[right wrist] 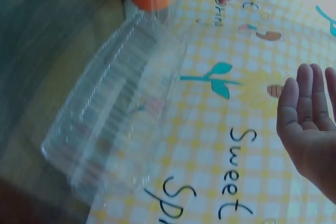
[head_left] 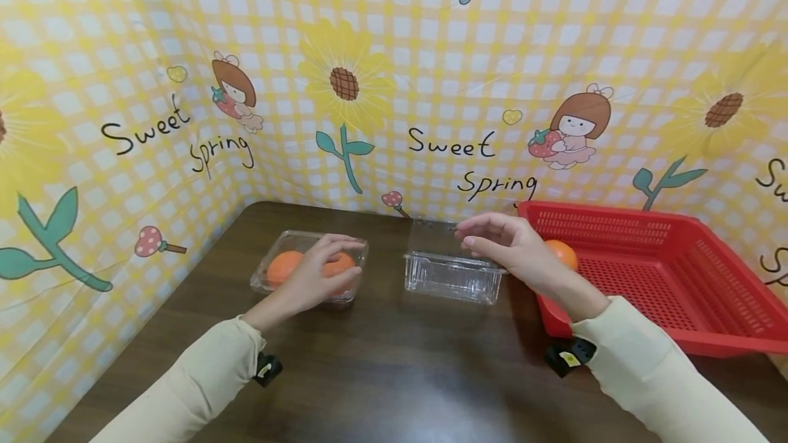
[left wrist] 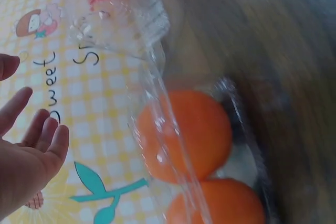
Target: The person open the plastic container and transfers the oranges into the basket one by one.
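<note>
A clear plastic box (head_left: pixel 263 279) stands on the table at left, with oranges (left wrist: pixel 184 135) under its clear top. Over this box is my left hand (head_left: pixel 314 279), its fingers spread and relaxed, hiding part of the fruit in the head view. The left wrist view has a gap between that hand and the box. A second clear plastic box (head_left: pixel 452 279) sits in the middle, nothing inside it, its lid (head_left: pixel 431 234) raised at the back. My right hand (head_left: pixel 507 245) hovers above its right end, fingers loosely bent and holding nothing.
To the right stands a red perforated basket (head_left: pixel 665 340); one orange (head_left: pixel 561 253) lies at its left side, partly behind my right wrist. Brown wooden tabletop (head_left: pixel 394 374) extends in front of the boxes. Yellow checked cloth (head_left: pixel 406 87) hangs behind and at the left.
</note>
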